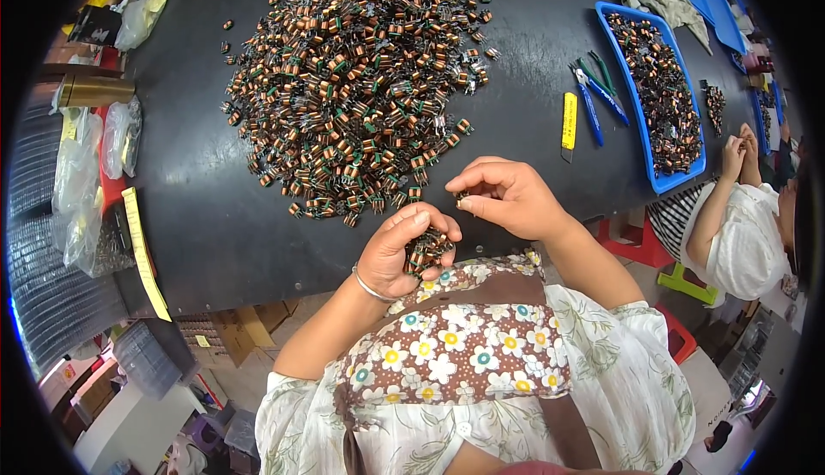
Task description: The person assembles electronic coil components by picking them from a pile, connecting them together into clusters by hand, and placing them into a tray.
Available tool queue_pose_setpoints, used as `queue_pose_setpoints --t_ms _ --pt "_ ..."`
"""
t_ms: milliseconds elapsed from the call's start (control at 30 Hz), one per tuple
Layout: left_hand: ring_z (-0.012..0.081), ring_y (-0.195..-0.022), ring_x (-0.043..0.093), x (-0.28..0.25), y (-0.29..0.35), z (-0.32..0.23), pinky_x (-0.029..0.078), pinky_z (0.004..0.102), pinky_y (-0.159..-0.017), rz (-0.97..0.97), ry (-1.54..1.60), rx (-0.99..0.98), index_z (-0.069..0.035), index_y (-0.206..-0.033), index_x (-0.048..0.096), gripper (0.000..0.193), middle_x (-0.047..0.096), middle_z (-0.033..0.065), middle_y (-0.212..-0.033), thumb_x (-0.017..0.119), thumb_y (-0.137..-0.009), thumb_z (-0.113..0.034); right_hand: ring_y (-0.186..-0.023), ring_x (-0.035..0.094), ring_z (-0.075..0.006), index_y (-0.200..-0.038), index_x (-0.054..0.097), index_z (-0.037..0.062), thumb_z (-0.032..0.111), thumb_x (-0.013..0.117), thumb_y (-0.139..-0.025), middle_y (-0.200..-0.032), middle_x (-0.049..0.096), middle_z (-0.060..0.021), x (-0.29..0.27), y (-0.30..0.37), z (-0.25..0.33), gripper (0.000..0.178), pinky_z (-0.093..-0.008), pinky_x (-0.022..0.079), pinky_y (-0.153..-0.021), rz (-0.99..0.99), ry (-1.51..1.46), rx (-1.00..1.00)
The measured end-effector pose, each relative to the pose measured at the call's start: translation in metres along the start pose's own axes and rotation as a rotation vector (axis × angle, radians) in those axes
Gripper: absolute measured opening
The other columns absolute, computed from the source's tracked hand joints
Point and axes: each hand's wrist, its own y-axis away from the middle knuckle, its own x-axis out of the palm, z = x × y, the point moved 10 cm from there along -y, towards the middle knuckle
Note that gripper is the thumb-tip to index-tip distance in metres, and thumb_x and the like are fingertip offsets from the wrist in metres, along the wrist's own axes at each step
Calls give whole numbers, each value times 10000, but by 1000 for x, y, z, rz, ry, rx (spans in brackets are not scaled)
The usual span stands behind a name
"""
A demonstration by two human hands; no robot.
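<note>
A large heap of small copper-wound coils point(352, 88) with green and black parts covers the middle of the black table. At the table's near edge, my left hand point(402, 251) is cupped around a clump of these coils point(425, 253), its fingers curled up about them. To its right, a small part that looks like one coil point(462, 196) is pinched between the thumb and index finger of my right hand point(511, 198). My fingers cover most of that piece. The two hands are close together but apart, just in front of the heap.
Right of the heap lie a yellow box cutter point(569, 122) and blue-handled pliers point(590, 114). Beyond them stands a blue tray point(698, 161) of coils. A co-worker in white point(739, 234) sits at the right. Plastic bags point(79, 183) and a yellow strip point(146, 251) line the left edge.
</note>
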Motion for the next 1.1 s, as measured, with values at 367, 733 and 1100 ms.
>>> queue_pose_setpoints --t_ms 367,733,1100 --pt "209 -649 565 -4 -2 12 388 219 -391 -16 -27 -112 -52 -870 515 151 557 133 -864 500 -873 -202 -805 562 -76 -973 599 -5 -29 621 -771 -878 587 -31 -1 2 -9 204 -209 461 -710 -78 -246 102" --pt "214 -695 609 4 -1 9 462 251 -448 29 27 -82 -22 -1034 515 235 584 143 -929 486 -815 -103 -740 580 -174 -819 647 27 29 651 -731 -801 611 -72 -28 -5 43 88 -277 447 -665 -225 240 -229" --pt "177 -642 591 -7 -1 3 418 234 -420 -123 -28 -38 -40 -924 523 145 588 117 -841 533 -868 -174 -788 581 -230 -819 634 58 13 662 -692 -860 610 -61 -54 -22 26 138 -334 463 -704 -347 466 -243"
